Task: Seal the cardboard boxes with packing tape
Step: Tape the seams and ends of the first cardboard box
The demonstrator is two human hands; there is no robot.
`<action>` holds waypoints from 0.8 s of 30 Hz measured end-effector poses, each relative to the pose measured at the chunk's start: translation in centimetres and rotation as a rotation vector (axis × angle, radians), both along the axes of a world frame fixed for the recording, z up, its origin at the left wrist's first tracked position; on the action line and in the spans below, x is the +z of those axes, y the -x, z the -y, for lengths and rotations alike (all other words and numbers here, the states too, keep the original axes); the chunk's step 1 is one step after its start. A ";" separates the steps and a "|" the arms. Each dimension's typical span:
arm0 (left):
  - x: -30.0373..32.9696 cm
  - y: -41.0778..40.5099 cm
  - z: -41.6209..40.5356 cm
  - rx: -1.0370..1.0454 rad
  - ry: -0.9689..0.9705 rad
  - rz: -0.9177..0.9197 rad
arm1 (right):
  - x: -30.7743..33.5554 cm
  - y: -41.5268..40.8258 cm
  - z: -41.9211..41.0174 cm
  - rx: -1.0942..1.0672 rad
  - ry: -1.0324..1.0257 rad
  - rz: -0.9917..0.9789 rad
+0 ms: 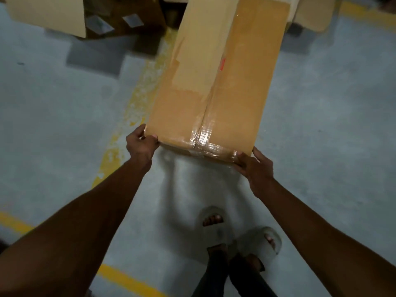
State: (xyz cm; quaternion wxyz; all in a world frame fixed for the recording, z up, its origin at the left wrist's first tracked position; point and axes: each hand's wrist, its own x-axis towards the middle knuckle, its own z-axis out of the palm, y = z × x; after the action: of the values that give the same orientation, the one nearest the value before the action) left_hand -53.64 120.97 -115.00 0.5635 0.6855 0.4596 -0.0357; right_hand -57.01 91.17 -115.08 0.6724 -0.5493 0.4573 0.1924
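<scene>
Grey floor (64,125) with worn yellow lines (128,108). Long cardboard box (214,82) lying on it, flaps closed, clear tape (205,137) along centre seam and over near edge. Left hand (140,144) gripping near left corner, fingers curled round. Right hand (255,166) gripping near right corner, thumb on top. Pale sandals (216,224) below.

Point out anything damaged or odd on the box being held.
The long cardboard box has pale patches on its left top flap where the surface layer looks torn off. Clear tape at the near end is wrinkled. Left hand and right hand grip its near corners.
</scene>
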 end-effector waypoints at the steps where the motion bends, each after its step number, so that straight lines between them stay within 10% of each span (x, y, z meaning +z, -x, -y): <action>1: -0.4 -0.1 -0.6 0.017 -0.001 -0.008 | -0.3 0.0 -0.2 0.011 -0.014 -0.014; 14: -0.7 0.8 -1.2 -0.119 0.191 -0.147 | -0.3 0.2 0.0 0.432 0.030 -0.096; 24: 6.1 -0.9 2.8 -0.191 -0.012 -0.179 | 7.2 -1.9 -0.6 0.706 0.493 0.009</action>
State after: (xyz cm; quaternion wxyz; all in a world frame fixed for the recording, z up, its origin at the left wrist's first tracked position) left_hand -52.73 118.17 -108.86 0.5101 0.7237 0.4409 -0.1474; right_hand -55.12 91.80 -107.86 0.4157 -0.8172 0.2707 0.2933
